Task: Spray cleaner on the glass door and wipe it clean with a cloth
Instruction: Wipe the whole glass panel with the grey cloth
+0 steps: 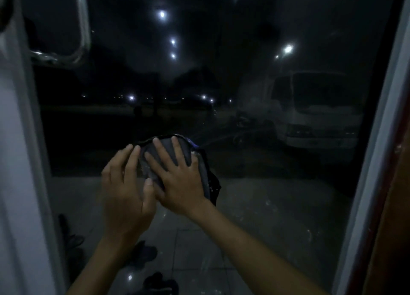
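The glass door (255, 50) fills the view, dark outside, with hazy smears on its right half. A dark grey cloth (199, 161) lies flat against the glass at lower centre. My right hand (177, 179) is spread flat on the cloth, fingers apart, pressing it to the pane. My left hand (124, 183) is beside it on the left, fingertips touching the cloth's left edge and thumb near my right hand. No spray bottle is in view.
A curved metal door handle (82, 28) sits at upper left by the white frame (20, 161). Another white frame edge (377, 161) runs down the right, with a brown surface beyond. Through the glass stand a white van (319, 117) and dark shoes (144, 252) on tiles.
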The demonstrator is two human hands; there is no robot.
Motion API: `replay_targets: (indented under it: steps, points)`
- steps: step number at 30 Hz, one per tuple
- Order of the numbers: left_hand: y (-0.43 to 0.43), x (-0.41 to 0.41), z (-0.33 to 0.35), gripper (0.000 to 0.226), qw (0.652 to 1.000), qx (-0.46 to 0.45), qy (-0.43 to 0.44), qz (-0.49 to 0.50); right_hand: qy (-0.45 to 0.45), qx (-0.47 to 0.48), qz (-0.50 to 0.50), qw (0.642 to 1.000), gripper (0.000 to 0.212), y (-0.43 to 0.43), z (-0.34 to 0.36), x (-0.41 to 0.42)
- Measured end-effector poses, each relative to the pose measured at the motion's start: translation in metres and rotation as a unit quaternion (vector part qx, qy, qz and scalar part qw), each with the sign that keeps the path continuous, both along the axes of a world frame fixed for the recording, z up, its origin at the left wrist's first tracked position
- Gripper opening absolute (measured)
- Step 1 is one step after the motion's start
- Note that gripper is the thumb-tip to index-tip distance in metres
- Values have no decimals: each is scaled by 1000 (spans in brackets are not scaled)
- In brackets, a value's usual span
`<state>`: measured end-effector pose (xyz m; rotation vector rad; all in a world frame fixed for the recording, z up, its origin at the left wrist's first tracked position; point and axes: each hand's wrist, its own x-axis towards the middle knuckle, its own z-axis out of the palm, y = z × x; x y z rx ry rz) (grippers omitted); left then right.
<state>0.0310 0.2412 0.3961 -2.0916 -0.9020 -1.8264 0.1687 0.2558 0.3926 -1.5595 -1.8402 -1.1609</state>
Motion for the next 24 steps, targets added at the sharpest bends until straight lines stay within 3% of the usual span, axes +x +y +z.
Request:
replay_targets:
  steps: [5,8,13,20,24]
  points:
    - [3,18,-19,48,994,-68,-27,-86,-85,9,36,996,53,-18,14,35]
    - [2,48,-28,54,993,-97,-15,-64,-122,44,58,990,46,-37,23,67]
    - [8,89,-31,66,993,-116,-11,24,-43,110,73,990,38,-85,38,110]
    - [30,127,-14,67,989,40,96,104,1,144,43,989,42,-119,44,155]
    - [33,131,-8,61,951,188,228,94,31,168,47,984,45,-113,32,151]
